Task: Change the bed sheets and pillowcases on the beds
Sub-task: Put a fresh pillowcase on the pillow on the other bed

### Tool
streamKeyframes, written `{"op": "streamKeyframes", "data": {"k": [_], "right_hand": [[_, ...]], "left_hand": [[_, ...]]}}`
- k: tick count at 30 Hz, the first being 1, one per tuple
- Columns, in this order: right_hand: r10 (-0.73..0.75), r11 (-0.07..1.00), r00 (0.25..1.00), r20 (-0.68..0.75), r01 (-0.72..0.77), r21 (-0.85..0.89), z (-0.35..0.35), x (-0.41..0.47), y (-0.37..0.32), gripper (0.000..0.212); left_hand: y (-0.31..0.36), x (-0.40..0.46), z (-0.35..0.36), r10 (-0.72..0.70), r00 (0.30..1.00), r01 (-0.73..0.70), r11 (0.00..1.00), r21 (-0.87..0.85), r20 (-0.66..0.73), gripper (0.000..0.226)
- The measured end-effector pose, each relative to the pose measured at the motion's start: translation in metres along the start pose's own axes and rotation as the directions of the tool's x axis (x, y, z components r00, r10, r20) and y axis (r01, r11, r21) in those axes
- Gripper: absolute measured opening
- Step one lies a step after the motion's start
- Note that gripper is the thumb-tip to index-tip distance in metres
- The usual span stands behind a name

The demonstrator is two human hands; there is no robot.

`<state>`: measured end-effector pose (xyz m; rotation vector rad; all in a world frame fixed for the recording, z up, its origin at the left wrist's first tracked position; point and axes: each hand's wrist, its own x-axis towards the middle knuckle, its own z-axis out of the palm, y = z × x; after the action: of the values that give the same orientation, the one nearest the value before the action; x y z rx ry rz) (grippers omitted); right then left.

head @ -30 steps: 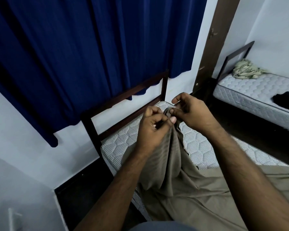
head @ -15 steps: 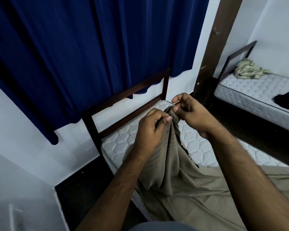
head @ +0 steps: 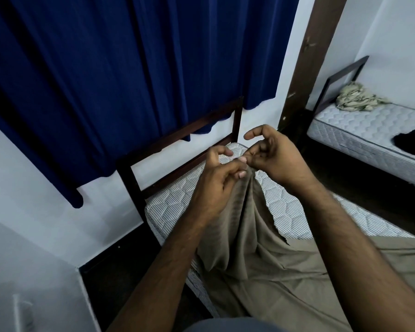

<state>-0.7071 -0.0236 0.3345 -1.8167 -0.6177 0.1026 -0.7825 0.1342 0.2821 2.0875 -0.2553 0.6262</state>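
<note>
A tan bed sheet point(head: 244, 231) lies partly spread over the near bed's bare quilted mattress point(head: 175, 197), with one corner pulled up into a peak. My left hand point(head: 216, 180) and my right hand point(head: 273, 154) meet at that peak above the mattress's head end. Both pinch the gathered corner between fingers and thumb, while my right index finger and thumb are raised and apart. The rest of the sheet drapes down toward me and to the right.
A dark wooden headboard point(head: 177, 142) stands behind the mattress under a long blue curtain point(head: 130, 68). Across a strip of dark floor, a second bare mattress point(head: 359, 130) carries a crumpled pale cloth point(head: 355, 97) and a black item point(head: 412, 144). A brown door frame point(head: 309, 63) rises between the beds.
My hands have kept hold of the sheet corner while reworking it. My right index finger and thumb have lifted and spread, and my left fingers have loosened slightly.
</note>
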Motion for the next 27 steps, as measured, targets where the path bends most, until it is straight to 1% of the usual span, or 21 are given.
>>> {"op": "streamKeyframes", "data": {"k": [2,3,6,8,10,11,15,17,21,25,27], "right_hand": [[0.008,0.994,0.999,0.035,-0.012,0.111,0.001,-0.001,0.000,0.043],[-0.005,0.992,0.998,0.058,-0.002,0.128,0.002,-0.001,0.001,0.043],[-0.041,0.996,0.993,0.115,0.030,0.090,0.002,-0.001,0.004,0.043],[-0.048,0.998,0.991,0.127,0.041,0.057,0.001,-0.003,0.005,0.045],[-0.052,0.998,0.993,0.102,0.048,0.042,0.001,-0.004,0.004,0.046],[-0.052,0.997,0.995,0.079,0.047,0.068,0.002,-0.005,0.004,0.045],[-0.019,0.954,1.000,-0.022,0.024,0.299,0.009,-0.010,0.010,0.035],[-0.022,0.932,0.999,-0.049,0.038,0.362,0.013,-0.013,0.014,0.025],[-0.077,0.935,0.995,-0.058,0.092,0.342,0.020,-0.018,0.017,0.007],[-0.117,0.965,0.993,0.021,0.109,0.238,0.019,-0.019,0.024,0.010],[-0.139,0.965,0.988,0.062,0.122,0.232,0.020,-0.022,0.027,0.009]], "left_hand": [[0.001,0.001,-0.001,0.003,0.999,-0.001,0.999,-0.037,0.037,0.013],[0.001,0.001,-0.001,0.003,0.999,-0.001,0.999,-0.046,0.045,0.014],[0.001,0.002,0.000,0.017,1.000,-0.016,0.998,-0.062,0.018,0.018],[-0.001,0.001,0.000,0.010,1.000,-0.011,0.999,-0.051,-0.008,0.020],[0.000,0.001,-0.001,-0.001,1.000,0.001,1.000,-0.030,-0.007,0.021],[0.001,0.002,-0.002,0.000,1.000,0.000,1.000,-0.029,-0.004,0.020],[0.008,0.006,-0.008,0.008,1.000,-0.010,0.995,-0.096,-0.022,0.015],[0.008,0.007,-0.011,0.009,1.000,-0.011,0.996,-0.087,-0.019,0.015],[0.007,0.010,-0.013,0.010,1.000,-0.010,0.999,-0.039,0.004,0.016],[0.012,0.012,-0.020,0.020,1.000,-0.020,0.999,-0.034,0.018,0.016],[0.013,0.015,-0.023,0.041,0.999,-0.041,0.998,-0.049,0.006,0.016]]}}
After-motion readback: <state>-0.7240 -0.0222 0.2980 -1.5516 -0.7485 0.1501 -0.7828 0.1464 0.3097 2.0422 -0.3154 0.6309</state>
